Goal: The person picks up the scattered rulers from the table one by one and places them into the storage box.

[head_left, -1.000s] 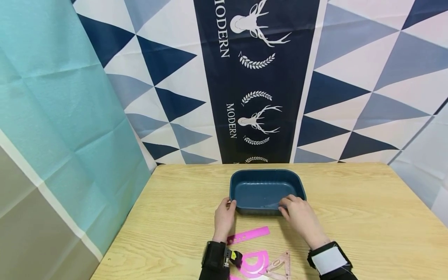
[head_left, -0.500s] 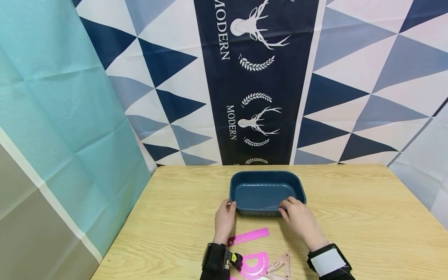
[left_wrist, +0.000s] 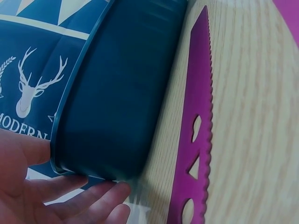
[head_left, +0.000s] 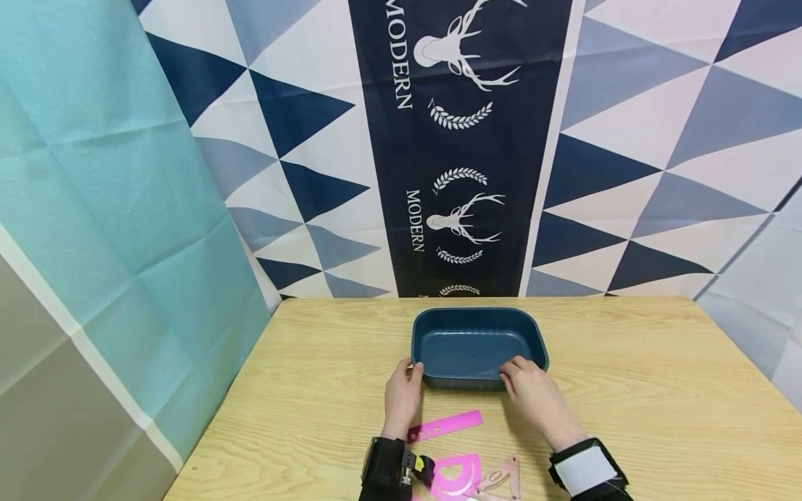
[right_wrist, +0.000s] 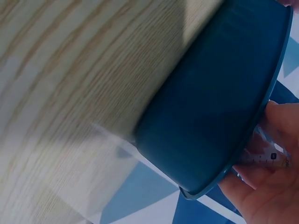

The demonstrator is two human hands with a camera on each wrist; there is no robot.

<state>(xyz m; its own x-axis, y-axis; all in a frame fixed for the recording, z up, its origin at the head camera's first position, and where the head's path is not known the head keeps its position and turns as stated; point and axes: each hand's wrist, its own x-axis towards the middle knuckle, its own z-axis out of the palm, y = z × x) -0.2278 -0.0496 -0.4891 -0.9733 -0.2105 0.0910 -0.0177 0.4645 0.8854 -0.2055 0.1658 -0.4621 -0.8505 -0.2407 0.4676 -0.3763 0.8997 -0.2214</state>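
Note:
A dark blue rectangular plastic basin [head_left: 464,383] stands on the wooden table in front of me. My left hand [head_left: 402,398] holds its near left corner, the thumb at the rim and the fingers under and along the outside in the left wrist view. At the near right part of the rim, my right hand [head_left: 537,398] reaches over with curled fingers. The right wrist view shows it pinching a clear ruler-like piece [right_wrist: 268,159] with printed scale marks, just inside the rim. Most of that piece is hidden by the fingers and the basin wall.
Between my forearms lie a pink ruler [head_left: 447,425] with cut-out shapes, a pink protractor [head_left: 462,480] and a pale pink set square [head_left: 510,476]. The patterned cloth backdrop [head_left: 601,229] rises behind the table's far edge.
Both hands stay almost where they were at the basin. The whole scene sits slightly lower in the head view, as the camera has tilted a little.

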